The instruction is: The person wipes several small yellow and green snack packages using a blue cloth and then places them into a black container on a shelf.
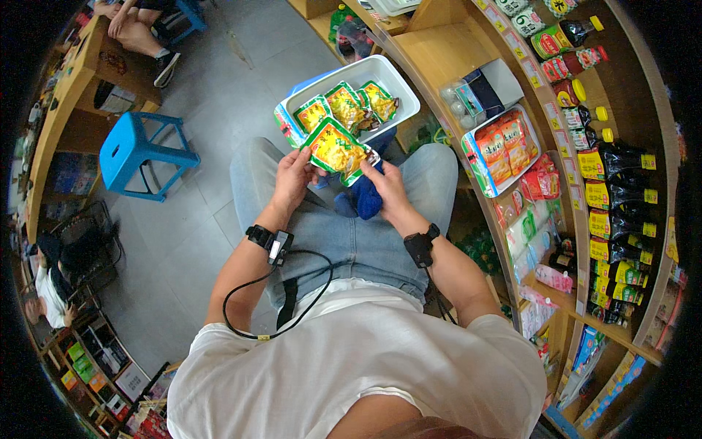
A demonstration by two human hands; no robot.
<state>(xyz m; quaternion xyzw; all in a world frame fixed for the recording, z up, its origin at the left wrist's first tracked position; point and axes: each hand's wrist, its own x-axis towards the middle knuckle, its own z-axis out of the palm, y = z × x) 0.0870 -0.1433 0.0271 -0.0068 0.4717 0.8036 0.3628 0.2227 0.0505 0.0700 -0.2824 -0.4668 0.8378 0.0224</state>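
Above my lap, a green and yellow plastic food packet (pixel 337 151) is held between both hands. My left hand (pixel 296 176) pinches its left edge between thumb and fingers. My right hand (pixel 390 189) has its thumb on the packet's lower right corner and also holds a bunched dark blue cloth (pixel 366 198) beneath it. Just beyond the packet, a white plastic tray (pixel 407 90) contains several similar packets (pixel 345 105), lying loosely at its left and middle. The tray's support is mostly hidden.
Wooden shelves at right carry a tray of orange packets (pixel 507 145), a box (pixel 485 90) and sauce bottles (pixel 603 195). A blue plastic stool (pixel 123 153) stands on the tiled floor at left. A seated person's leg (pixel 134 38) shows at upper left, another person (pixel 50 291) at far left.
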